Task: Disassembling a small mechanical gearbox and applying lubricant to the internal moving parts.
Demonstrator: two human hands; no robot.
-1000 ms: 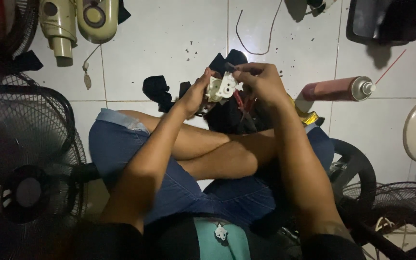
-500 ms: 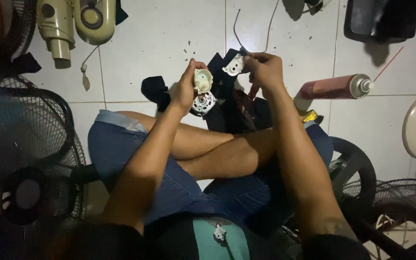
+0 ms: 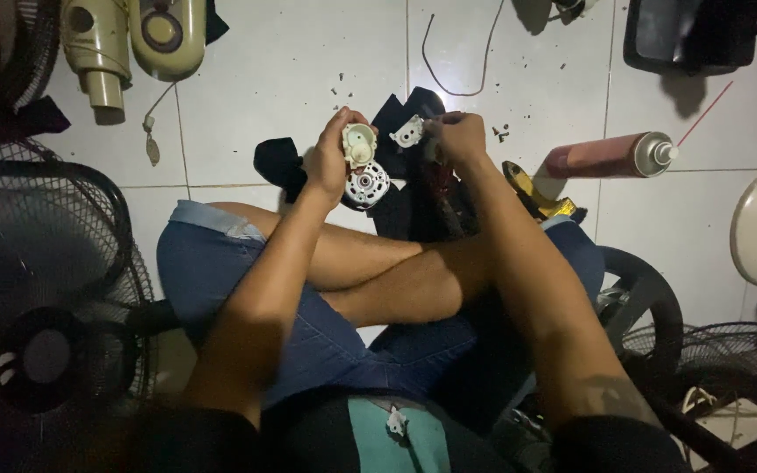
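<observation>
1. Head view: left hand [image 3: 330, 162] holds a cream round motor cap [image 3: 358, 144], grip closed around it, above the floor tiles [image 3: 291, 79].
2. Right hand [image 3: 457, 138] pinches a small white plastic piece [image 3: 410, 132], just right of the cap.
3. Pink spray can [image 3: 611, 156] lies on the floor, right.

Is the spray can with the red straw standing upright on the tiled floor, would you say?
No, the spray can lies on its side on the floor, nozzle and red straw pointing to the picture's right.
</observation>
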